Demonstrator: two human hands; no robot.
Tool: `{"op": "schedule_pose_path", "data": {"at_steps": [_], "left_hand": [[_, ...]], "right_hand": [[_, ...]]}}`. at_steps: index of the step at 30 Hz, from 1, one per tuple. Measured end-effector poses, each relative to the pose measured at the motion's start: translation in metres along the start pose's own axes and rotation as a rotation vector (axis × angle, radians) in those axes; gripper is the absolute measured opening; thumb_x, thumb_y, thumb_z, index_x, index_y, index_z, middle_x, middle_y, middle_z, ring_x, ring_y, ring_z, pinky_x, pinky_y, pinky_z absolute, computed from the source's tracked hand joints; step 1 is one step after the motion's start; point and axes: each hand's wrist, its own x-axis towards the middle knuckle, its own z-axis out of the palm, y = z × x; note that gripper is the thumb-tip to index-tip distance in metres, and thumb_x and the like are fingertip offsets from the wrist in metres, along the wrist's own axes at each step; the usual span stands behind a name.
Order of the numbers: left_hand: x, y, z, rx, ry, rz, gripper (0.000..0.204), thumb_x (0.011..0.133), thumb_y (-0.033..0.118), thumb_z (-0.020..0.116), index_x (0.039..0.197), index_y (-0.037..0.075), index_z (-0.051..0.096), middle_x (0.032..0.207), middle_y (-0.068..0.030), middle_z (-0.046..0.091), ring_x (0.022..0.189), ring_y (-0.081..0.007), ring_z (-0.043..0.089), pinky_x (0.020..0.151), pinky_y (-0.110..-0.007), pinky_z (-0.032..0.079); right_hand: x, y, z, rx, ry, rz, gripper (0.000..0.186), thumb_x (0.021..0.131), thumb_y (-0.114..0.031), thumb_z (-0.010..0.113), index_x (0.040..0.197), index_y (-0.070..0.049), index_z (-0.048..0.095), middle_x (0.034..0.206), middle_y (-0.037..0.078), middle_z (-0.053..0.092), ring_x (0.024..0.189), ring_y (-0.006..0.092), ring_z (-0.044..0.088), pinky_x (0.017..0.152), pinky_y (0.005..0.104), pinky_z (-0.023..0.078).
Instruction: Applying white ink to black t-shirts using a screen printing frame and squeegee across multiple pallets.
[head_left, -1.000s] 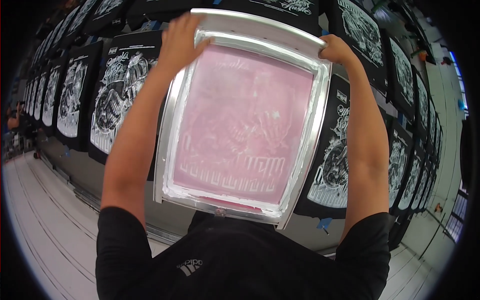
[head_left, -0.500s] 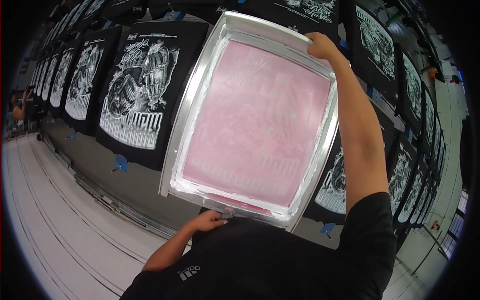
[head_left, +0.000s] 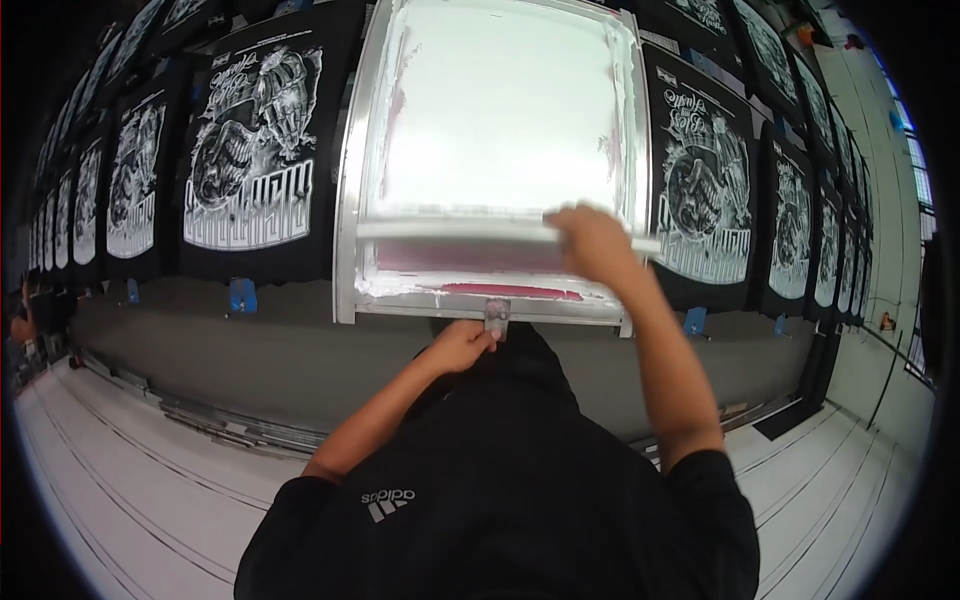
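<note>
While the right hand [head_left: 600,248] grips a bar [head_left: 450,230], a frame [head_left: 351,200] beneath its fingers, the left hand [head_left: 460,345] pinches a tab [head_left: 497,311].

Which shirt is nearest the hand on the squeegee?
The near-row shirt just right of the screen frame, beside the right hand; other visible shirts lie farther along, behind or across the frame.

The right hand [head_left: 597,245], with a pale bar [head_left: 460,231] gripped, has been drawn near from the frame's [head_left: 350,200] far right corner. The left hand [head_left: 460,345] has been brought to the near clip [head_left: 497,312]. The pink screen [head_left: 500,120] is seen mostly white.
</note>
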Motion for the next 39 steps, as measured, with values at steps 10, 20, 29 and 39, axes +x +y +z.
{"op": "schedule_pose_path", "data": {"at_steps": [10, 20, 29, 39], "left_hand": [[-0.015, 0.050, 0.011, 0.485, 0.095, -0.277, 0.045, 0.094, 0.040, 0.051, 0.120, 0.005, 0.063, 0.122, -0.0215, 0.061, 0.112, -0.0334, 0.059, 0.094, -0.040, 0.045], [-0.091, -0.022, -0.110, 0.216, 0.988, 0.036, 0.035, 0.097, 0.032, 0.055, 0.102, -0.001, 0.066, 0.085, -0.0058, 0.069, 0.077, -0.0173, 0.064, 0.067, -0.036, 0.050], [-0.030, 0.012, -0.169, -0.149, 1.046, 0.186, 0.049, 0.103, 0.035, 0.046, 0.128, -0.005, 0.056, 0.121, -0.0126, 0.064, 0.113, -0.0172, 0.056, 0.098, -0.027, 0.041], [0.070, 0.109, 0.070, -0.186, 1.070, 0.168, 0.039, 0.098, 0.023, 0.054, 0.128, -0.002, 0.058, 0.115, -0.0135, 0.067, 0.107, -0.0153, 0.060, 0.093, -0.028, 0.045]], "right_hand": [[-0.105, -0.047, 0.041, 0.110, 0.069, 0.012, 0.036, 0.066, 0.002, 0.058, 0.101, -0.004, 0.063, 0.089, 0.010, 0.064, 0.090, 0.0306, 0.059, 0.080, 0.0405, 0.046], [-0.105, 0.102, 0.000, 0.462, 0.021, 0.252, 0.035, 0.071, -0.023, 0.080, 0.099, -0.004, 0.069, 0.092, 0.009, 0.070, 0.093, 0.0230, 0.064, 0.091, 0.0390, 0.045], [-0.085, 0.134, 0.048, 1.306, 0.254, 0.352, 0.037, 0.074, -0.014, 0.082, 0.105, 0.001, 0.069, 0.094, 0.007, 0.070, 0.086, 0.0151, 0.063, 0.079, 0.0292, 0.050], [-0.275, 0.318, -0.037, 1.256, 0.389, 0.453, 0.034, 0.067, -0.004, 0.078, 0.099, 0.000, 0.066, 0.091, 0.005, 0.067, 0.086, 0.0148, 0.064, 0.079, 0.0303, 0.052]]}}
